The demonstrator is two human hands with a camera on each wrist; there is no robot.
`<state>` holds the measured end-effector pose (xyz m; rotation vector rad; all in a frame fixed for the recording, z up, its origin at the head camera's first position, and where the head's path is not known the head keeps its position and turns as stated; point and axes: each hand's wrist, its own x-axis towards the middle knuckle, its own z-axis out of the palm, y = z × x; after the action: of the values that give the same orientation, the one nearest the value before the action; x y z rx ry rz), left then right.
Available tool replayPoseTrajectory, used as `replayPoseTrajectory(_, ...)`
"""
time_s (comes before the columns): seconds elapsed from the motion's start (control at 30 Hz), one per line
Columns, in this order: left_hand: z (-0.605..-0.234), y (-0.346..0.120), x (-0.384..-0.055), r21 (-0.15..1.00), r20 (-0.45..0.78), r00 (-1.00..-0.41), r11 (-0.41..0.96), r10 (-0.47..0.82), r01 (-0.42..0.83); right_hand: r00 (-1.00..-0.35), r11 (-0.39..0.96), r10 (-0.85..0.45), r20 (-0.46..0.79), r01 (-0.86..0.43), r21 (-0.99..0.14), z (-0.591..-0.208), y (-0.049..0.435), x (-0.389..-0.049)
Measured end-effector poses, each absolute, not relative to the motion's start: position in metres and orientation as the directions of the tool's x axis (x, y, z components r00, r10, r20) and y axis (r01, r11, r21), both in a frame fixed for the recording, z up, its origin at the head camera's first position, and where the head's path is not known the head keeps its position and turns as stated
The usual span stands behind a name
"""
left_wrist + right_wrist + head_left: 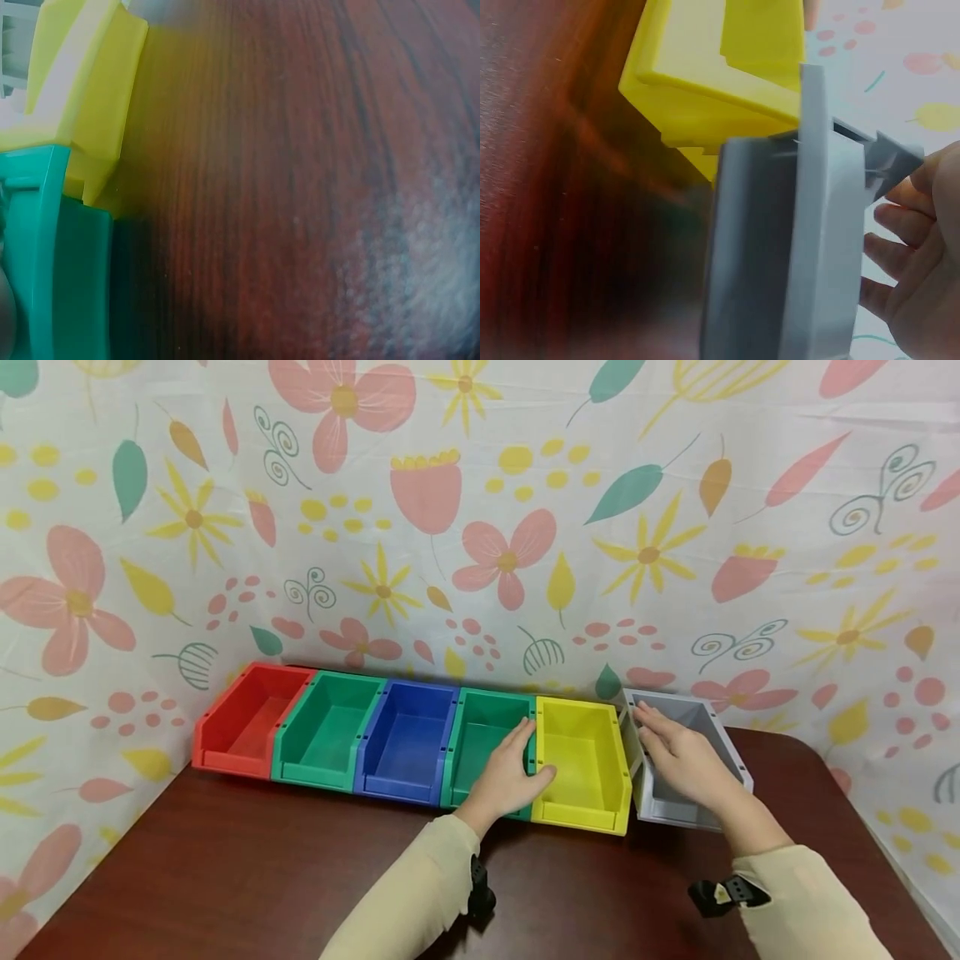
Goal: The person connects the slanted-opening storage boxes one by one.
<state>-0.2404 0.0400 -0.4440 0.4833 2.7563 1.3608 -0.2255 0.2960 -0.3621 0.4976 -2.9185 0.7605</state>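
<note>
My left hand (pixel 510 777) lies across the side where the second green bin (pixel 491 714) meets the yellow bin (pixel 581 768). Its fingers stretch forward, and the thumb reaches over the yellow bin. The grey bin (pixel 693 718) stands at the right end, a narrow gap from the yellow one. Into its opening reaches my right hand (pixel 686 760), with extended fingers near its left wall's rim. In the right wrist view, fingertips (pixel 892 255) show beside the grey bin (pixel 825 247); the thumb's contact is hidden. The left wrist view shows mostly tabletop.
Left of these, a red bin (pixel 258 714), a green bin (pixel 330 727) and a blue bin (pixel 408 743) continue the row, side by side. All stand on a dark wooden table (pixel 285 860). A flower-patterned cloth (pixel 480 635) hangs close behind.
</note>
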Motion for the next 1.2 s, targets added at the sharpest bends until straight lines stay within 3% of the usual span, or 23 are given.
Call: replayPoseTrajectory(1.2,-0.444,0.039,-0.242,0.774,0.138,-0.949,0.566,0.285,0.282,-0.941,0.842,-0.298,0.161,-0.339,-0.420,-0.393,0.290,-0.229)
